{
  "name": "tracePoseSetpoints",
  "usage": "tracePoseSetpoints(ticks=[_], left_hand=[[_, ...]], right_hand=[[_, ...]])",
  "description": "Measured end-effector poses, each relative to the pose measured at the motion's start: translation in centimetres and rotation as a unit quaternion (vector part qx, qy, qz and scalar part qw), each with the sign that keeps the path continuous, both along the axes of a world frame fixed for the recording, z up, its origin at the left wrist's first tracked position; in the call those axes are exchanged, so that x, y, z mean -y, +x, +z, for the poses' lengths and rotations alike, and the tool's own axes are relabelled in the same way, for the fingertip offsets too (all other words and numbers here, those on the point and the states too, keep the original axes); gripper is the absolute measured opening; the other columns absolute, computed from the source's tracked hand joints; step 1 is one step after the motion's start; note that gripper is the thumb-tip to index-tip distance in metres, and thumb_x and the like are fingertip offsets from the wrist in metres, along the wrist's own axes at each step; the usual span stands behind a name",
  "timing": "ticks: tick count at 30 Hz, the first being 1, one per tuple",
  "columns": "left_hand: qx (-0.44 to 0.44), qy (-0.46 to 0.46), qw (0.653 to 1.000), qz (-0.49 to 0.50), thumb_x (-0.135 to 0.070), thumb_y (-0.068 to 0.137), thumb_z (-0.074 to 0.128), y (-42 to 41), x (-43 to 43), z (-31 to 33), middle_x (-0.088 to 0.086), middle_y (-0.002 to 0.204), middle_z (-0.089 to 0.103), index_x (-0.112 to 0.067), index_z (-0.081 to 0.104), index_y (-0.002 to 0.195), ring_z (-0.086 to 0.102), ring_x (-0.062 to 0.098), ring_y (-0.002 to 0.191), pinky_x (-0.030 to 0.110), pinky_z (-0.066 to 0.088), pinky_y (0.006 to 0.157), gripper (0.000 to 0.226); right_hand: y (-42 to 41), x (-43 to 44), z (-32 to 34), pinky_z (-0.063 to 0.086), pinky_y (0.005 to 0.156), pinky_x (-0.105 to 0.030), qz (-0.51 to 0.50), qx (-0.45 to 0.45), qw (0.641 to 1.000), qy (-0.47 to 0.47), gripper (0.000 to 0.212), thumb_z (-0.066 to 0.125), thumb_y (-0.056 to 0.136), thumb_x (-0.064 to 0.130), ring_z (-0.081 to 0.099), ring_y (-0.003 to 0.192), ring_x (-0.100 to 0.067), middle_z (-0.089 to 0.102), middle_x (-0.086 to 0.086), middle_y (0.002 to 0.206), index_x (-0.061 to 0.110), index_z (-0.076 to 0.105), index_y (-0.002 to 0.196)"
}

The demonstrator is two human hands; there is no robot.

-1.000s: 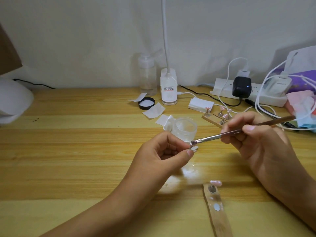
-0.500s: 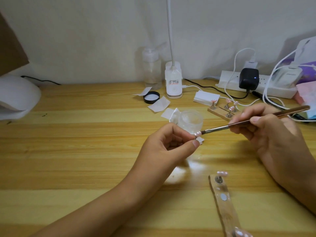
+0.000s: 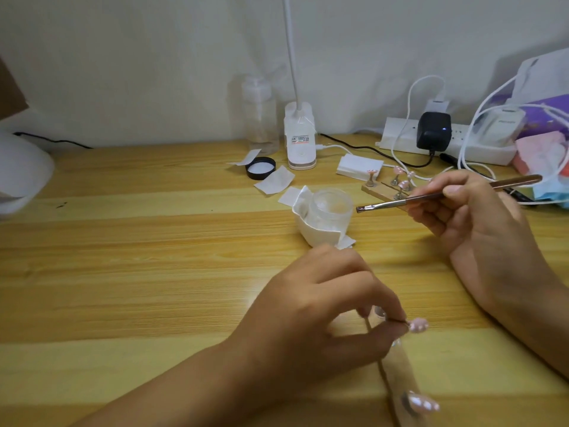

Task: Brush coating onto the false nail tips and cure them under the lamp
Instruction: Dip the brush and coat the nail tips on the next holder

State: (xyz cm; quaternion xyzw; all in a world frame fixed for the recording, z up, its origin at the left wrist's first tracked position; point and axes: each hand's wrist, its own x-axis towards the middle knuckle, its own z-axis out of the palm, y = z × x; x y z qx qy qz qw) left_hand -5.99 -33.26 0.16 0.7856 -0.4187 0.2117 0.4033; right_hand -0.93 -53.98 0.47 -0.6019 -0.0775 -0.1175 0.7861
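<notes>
Left hand (image 3: 320,306): thumb and forefinger pinched on a pink false nail tip on its small stand (image 3: 417,325), at the far end of the pale wooden strip (image 3: 400,374) near the front of the wooden worktop (image 3: 154,257); contact with the strip is blurred, can't tell. Second pink tip (image 3: 423,403) sits further down the strip. Right hand (image 3: 480,223) grips a thin metal-ferrule brush (image 3: 409,200), bristles in the air just right of the clear glass jar (image 3: 332,204). White domed lamp (image 3: 18,174) at far left edge, well apart.

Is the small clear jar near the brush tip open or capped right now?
Open: the clear jar has no lid on its mouth, and a black cap lies inside-up on the table behind it.
</notes>
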Motion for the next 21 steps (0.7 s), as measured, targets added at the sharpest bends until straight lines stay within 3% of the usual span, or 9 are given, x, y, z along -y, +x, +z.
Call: tracePoseSetpoints(ticks=[3, 7, 11, 15, 21], left_hand=[[0.010, 0.041, 0.999, 0.022, -0.029, 0.083, 0.078, 0.0, 0.1, -0.3, -0.013, 0.070, 0.040, -0.018, 0.073, 0.076, 0.039, 0.009, 0.065, 0.024, 0.040, 0.062, 0.014], [0.025, 0.062, 0.997, 0.024, -0.030, 0.085, 0.076, 0.0, 0.3, -0.6, -0.020, 0.077, 0.027, -0.020, 0.071, 0.076, 0.027, 0.003, 0.067, 0.017, 0.031, 0.064, 0.014], [0.030, 0.056, 0.998, 0.027, -0.029, 0.084, 0.076, 0.0, 0.5, -0.7, -0.017, 0.065, 0.035, -0.022, 0.074, 0.075, 0.027, 0.004, 0.063, 0.022, 0.035, 0.056, 0.012], [0.023, 0.085, 0.996, 0.024, -0.031, 0.084, 0.076, -0.1, 0.5, -0.8, -0.010, 0.058, 0.054, -0.023, 0.076, 0.075, 0.023, 0.001, 0.065, 0.017, 0.029, 0.058, 0.011], [0.009, 0.113, 0.993, 0.030, -0.035, 0.086, 0.071, -0.1, -0.7, -0.7, -0.009, 0.053, 0.055, -0.027, 0.079, 0.079, 0.029, 0.002, 0.059, 0.015, 0.030, 0.054, 0.013]], right_hand=[[0.0, 0.0, 0.0, 0.054, 0.070, -0.021, -0.002, -0.004, 1.000, 0.003, 0.030, 0.044, 0.081, 0.012, 0.067, 0.074, -0.013, 0.070, 0.000, 0.076, 0.023, 0.070, 0.069], [0.0, -0.1, 0.0, 0.054, 0.070, -0.021, -0.002, -0.006, 1.000, 0.003, 0.031, 0.045, 0.081, 0.012, 0.067, 0.074, -0.013, 0.070, 0.000, 0.076, 0.024, 0.071, 0.068], [-0.1, 0.0, 0.0, 0.054, 0.072, -0.022, -0.001, -0.004, 1.000, -0.008, 0.031, 0.044, 0.082, 0.012, 0.067, 0.076, -0.014, 0.070, -0.001, 0.077, 0.024, 0.070, 0.069], [-0.1, -0.1, 0.0, 0.054, 0.072, -0.022, -0.001, -0.005, 1.000, -0.010, 0.032, 0.044, 0.082, 0.011, 0.067, 0.075, -0.013, 0.070, -0.002, 0.077, 0.023, 0.070, 0.069], [-0.1, 0.0, 0.1, 0.054, 0.071, -0.021, -0.005, -0.005, 1.000, 0.001, 0.029, 0.044, 0.081, 0.011, 0.066, 0.074, -0.013, 0.070, -0.001, 0.075, 0.021, 0.068, 0.070]])
